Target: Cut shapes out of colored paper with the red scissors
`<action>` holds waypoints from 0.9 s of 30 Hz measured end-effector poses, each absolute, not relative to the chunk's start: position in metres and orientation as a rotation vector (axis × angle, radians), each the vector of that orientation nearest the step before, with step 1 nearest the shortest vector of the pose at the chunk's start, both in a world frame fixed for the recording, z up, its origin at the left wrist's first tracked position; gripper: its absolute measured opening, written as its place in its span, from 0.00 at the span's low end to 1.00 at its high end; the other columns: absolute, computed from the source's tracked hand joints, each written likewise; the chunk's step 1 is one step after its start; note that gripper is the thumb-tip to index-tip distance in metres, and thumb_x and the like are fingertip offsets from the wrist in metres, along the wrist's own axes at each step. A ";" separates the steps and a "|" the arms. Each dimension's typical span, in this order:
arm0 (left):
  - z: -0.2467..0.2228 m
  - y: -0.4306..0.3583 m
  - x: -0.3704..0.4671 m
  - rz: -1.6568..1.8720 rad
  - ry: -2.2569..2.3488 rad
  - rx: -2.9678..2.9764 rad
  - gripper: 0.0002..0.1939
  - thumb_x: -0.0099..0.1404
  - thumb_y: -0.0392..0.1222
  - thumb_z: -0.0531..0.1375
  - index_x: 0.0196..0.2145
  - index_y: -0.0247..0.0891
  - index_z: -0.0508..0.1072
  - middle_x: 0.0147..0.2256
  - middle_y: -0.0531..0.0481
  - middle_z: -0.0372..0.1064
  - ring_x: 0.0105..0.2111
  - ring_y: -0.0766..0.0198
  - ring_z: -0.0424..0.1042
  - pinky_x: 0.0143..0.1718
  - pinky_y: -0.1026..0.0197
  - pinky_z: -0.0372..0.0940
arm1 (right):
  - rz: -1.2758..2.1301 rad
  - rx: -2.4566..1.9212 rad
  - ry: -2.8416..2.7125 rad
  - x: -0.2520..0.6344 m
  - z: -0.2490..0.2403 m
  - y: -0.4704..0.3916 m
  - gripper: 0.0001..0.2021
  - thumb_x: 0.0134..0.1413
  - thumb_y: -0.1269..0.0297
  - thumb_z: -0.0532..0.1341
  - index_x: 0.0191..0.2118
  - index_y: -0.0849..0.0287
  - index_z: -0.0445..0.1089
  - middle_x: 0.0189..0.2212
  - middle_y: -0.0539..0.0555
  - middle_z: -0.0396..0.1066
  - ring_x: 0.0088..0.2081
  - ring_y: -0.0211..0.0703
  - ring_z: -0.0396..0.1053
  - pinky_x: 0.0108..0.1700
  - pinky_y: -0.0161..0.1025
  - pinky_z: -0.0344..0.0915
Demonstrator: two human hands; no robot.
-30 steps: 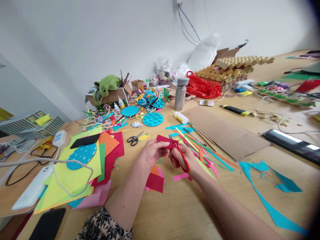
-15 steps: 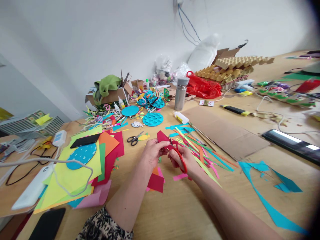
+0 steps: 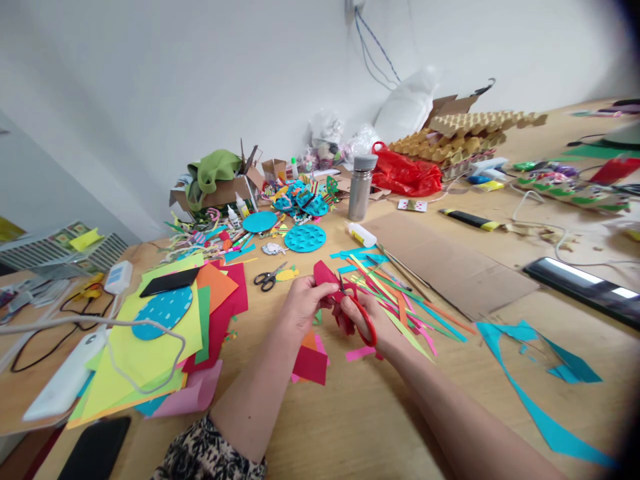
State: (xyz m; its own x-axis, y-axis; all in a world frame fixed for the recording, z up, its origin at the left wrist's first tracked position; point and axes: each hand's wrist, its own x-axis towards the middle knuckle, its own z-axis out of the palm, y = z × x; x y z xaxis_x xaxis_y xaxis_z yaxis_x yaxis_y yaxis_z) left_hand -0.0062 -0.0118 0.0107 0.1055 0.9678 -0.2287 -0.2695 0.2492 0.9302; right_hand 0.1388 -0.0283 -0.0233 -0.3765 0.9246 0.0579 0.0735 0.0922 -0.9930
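Near the middle of the table, my left hand (image 3: 306,303) pinches a small piece of red paper (image 3: 325,273) between thumb and fingers. My right hand (image 3: 369,312) is closed round the handles of red-handled scissors (image 3: 369,325), whose blades meet the red paper's right edge. Below my hands lie a red paper square (image 3: 310,365) and orange and pink scraps. To the right of my right hand spreads a loose pile of coloured paper strips (image 3: 400,293). Black-handled scissors (image 3: 269,278) rest beyond my left hand, beside a yellow paper cutout (image 3: 287,274).
Stacked coloured sheets (image 3: 165,360) with a dark phone (image 3: 170,282) lie at left. Two blue paper discs (image 3: 305,238), a glue bottle (image 3: 362,235) and a steel flask (image 3: 361,190) stand or lie farther back. A cardboard sheet (image 3: 450,260) and blue offcuts (image 3: 540,413) are at right.
The scissors' handles have shifted slightly in my right hand, by the red paper. My left hand keeps its pinch on the paper; the table things stay put.
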 end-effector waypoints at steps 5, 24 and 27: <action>0.010 -0.011 -0.008 1.084 1.062 0.889 0.11 0.44 0.41 0.69 0.23 0.32 0.74 0.22 0.48 0.70 0.21 0.67 0.66 0.26 0.63 0.60 | 1.403 -0.999 -1.572 0.139 -0.025 -0.028 0.32 0.52 0.30 0.54 0.22 0.58 0.63 0.15 0.50 0.63 0.17 0.35 0.59 0.20 0.34 0.54; 0.013 -0.011 -0.008 1.068 1.040 0.845 0.09 0.43 0.38 0.68 0.21 0.32 0.72 0.20 0.50 0.68 0.19 0.69 0.65 0.25 0.64 0.59 | 1.392 -1.051 -1.576 0.140 -0.030 -0.027 0.34 0.53 0.29 0.53 0.20 0.59 0.63 0.15 0.51 0.63 0.17 0.34 0.59 0.20 0.34 0.53; 0.013 -0.011 -0.008 1.069 1.041 0.843 0.09 0.43 0.38 0.69 0.21 0.32 0.73 0.20 0.50 0.68 0.19 0.69 0.65 0.25 0.64 0.59 | 1.395 -1.050 -1.573 0.139 -0.030 -0.027 0.34 0.53 0.29 0.53 0.20 0.59 0.63 0.14 0.51 0.63 0.17 0.34 0.58 0.20 0.34 0.53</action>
State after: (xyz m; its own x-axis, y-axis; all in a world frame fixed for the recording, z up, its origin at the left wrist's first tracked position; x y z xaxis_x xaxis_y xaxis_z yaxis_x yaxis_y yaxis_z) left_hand -0.0081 -0.0111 0.0128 0.1344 0.9587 -0.2506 -0.2759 0.2791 0.9198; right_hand 0.1395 -0.0267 -0.0301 -0.3632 0.9314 0.0245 0.0868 0.0600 -0.9944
